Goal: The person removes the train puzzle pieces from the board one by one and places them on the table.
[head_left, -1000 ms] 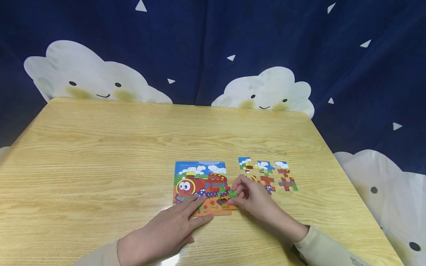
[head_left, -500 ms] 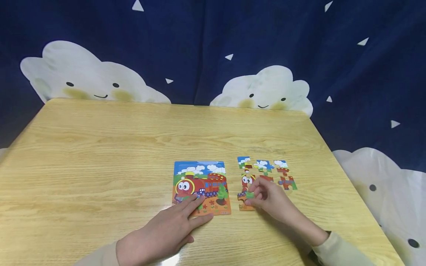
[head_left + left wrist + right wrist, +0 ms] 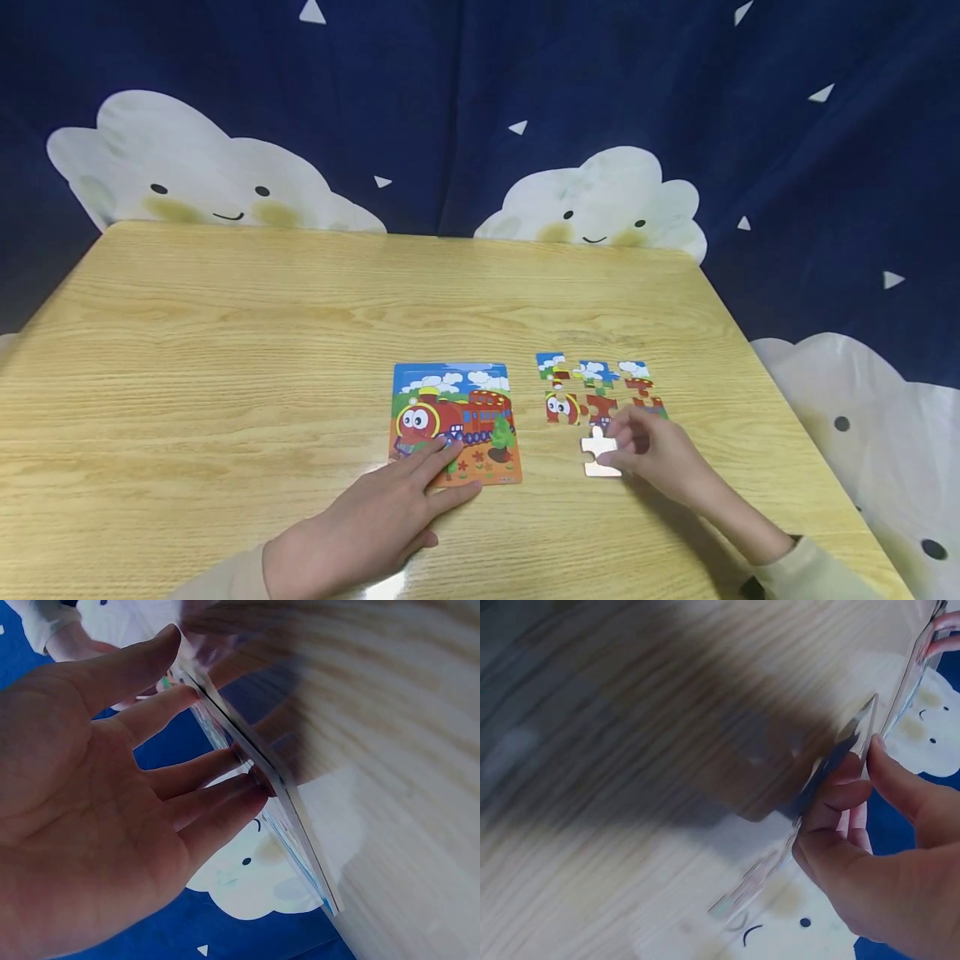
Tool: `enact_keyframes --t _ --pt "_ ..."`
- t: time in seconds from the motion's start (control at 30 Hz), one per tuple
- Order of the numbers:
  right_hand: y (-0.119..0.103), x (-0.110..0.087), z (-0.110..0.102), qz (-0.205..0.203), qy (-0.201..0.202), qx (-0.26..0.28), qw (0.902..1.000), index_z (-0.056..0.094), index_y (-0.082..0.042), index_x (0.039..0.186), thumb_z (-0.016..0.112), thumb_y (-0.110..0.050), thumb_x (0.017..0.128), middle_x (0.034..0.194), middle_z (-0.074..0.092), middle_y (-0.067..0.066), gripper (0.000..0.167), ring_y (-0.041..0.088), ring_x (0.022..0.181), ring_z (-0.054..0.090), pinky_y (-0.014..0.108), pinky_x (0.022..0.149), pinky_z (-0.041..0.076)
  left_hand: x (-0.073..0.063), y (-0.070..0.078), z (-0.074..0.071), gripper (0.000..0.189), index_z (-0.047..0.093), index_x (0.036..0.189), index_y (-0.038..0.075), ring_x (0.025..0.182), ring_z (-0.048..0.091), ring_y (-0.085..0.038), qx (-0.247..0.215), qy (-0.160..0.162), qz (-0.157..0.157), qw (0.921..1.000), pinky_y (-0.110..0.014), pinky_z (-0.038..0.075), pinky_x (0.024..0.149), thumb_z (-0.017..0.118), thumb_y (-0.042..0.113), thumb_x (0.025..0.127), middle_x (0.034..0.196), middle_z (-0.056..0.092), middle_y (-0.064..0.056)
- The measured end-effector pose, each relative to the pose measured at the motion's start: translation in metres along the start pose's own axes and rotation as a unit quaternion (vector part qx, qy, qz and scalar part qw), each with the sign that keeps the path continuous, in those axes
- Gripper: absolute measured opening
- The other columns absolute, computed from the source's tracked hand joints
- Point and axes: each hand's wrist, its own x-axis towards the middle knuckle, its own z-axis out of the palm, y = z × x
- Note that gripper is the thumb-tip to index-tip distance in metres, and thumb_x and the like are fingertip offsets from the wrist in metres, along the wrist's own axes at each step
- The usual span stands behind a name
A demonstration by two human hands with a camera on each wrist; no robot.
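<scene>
A puzzle board [image 3: 450,379] with a red cartoon train lies on the table. My left hand [image 3: 382,517] rests on its lower left part with fingers stretched out. In the left wrist view, the fingertips [image 3: 251,784] touch the board's face near its edge. To the right of the board, my right hand [image 3: 660,454] pinches a puzzle piece [image 3: 597,468] between thumb and fingers. Its face shows bright white in the head view. In the right wrist view, the piece [image 3: 866,720] stands tilted over the table. Loose pieces [image 3: 602,408] lie just beyond this hand.
Several loose puzzle pieces [image 3: 594,371] form two rows right of the board, with small gaps between them. One piece [image 3: 657,406] is partly covered by the right hand. The wooden table [image 3: 247,333] ends at a dark blue curtain [image 3: 420,100] with printed clouds.
My right hand has carried the pinched piece rightward, from over the board's lower right corner to below the loose pieces. The piece's face turned from coloured to white. My left hand stays put.
</scene>
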Motion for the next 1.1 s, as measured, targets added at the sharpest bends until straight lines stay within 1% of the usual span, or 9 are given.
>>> enact_keyframes --t 0.2,0.4,0.5,0.67,0.8,0.9,1.03,1.1 --pt "0.011 -0.004 -0.014 0.018 0.007 -0.032 0.9993 0.062 -0.003 0.090 0.086 -0.009 0.073 0.076 0.055 0.000 0.029 0.005 0.066 0.052 0.022 0.059 0.047 0.000 0.000 0.001 0.063 0.052 0.143 0.021 0.136 0.041 -0.033 0.006 0.005 0.001 1.0000 -0.040 0.042 0.104 0.075 0.032 0.086 0.149 0.042 -0.018" --pt "0.022 -0.008 -0.029 0.039 0.004 -0.036 0.9986 0.062 -0.004 0.090 0.084 -0.010 0.075 0.077 0.056 0.001 0.027 0.005 0.065 0.052 0.022 0.056 0.045 0.000 0.000 0.001 0.063 0.052 0.144 0.021 0.136 0.040 -0.033 0.007 -0.003 -0.003 1.0000 -0.040 0.042 0.104 0.075 0.033 0.086 0.149 0.041 -0.018" --pt "0.027 -0.011 -0.036 0.048 0.000 -0.041 0.9980 0.063 -0.003 0.090 0.083 -0.010 0.077 0.077 0.056 0.001 0.026 0.006 0.065 0.052 0.023 0.055 0.045 0.000 0.000 0.001 0.063 0.052 0.143 0.021 0.136 0.041 -0.033 0.008 0.000 -0.002 1.0000 -0.040 0.042 0.104 0.075 0.033 0.085 0.149 0.041 -0.018" --pt "0.036 -0.015 -0.046 0.075 -0.005 -0.073 0.9945 0.065 -0.005 0.093 0.083 -0.016 0.078 0.078 0.058 0.001 0.026 0.006 0.065 0.053 0.024 0.056 0.044 0.000 0.000 0.001 0.063 0.052 0.143 0.021 0.136 0.041 -0.033 0.009 0.008 0.001 0.9999 -0.040 0.042 0.105 0.075 0.032 0.085 0.148 0.042 -0.018" --pt "0.045 -0.016 -0.053 0.065 -0.002 -0.088 0.9940 0.065 -0.004 0.092 0.083 -0.013 0.077 0.077 0.058 0.000 0.025 0.004 0.064 0.053 0.024 0.056 0.044 0.000 0.000 0.001 0.063 0.053 0.142 0.021 0.135 0.042 -0.033 0.012 0.011 0.003 0.9999 -0.040 0.042 0.104 0.076 0.032 0.085 0.148 0.043 -0.018" --pt "0.048 -0.016 -0.056 0.069 -0.004 -0.089 0.9936 0.065 -0.003 0.092 0.083 -0.012 0.077 0.078 0.059 0.001 0.026 0.005 0.065 0.054 0.024 0.057 0.046 0.000 0.000 0.001 0.062 0.053 0.143 0.021 0.136 0.042 -0.033 0.013 0.008 0.003 0.9999 -0.040 0.042 0.104 0.075 0.033 0.086 0.148 0.042 -0.018" --pt "0.049 -0.015 -0.058 0.082 -0.011 -0.099 0.9917 0.066 -0.005 0.094 0.083 -0.015 0.078 0.082 0.059 0.001 0.026 0.006 0.070 0.057 0.024 0.060 0.047 0.000 0.000 0.001 0.062 0.052 0.143 0.021 0.136 0.041 -0.033 0.009 0.004 0.002 0.9999 -0.040 0.043 0.104 0.075 0.032 0.086 0.149 0.042 -0.017" --pt "0.050 -0.014 -0.058 0.076 -0.013 -0.110 0.9910 0.066 -0.006 0.093 0.083 -0.016 0.078 0.083 0.058 0.001 0.025 0.007 0.071 0.058 0.025 0.060 0.047 0.000 0.000 0.000 0.062 0.052 0.143 0.021 0.136 0.041 -0.033 0.006 0.003 0.001 1.0000 -0.041 0.043 0.103 0.075 0.031 0.086 0.149 0.041 -0.017"
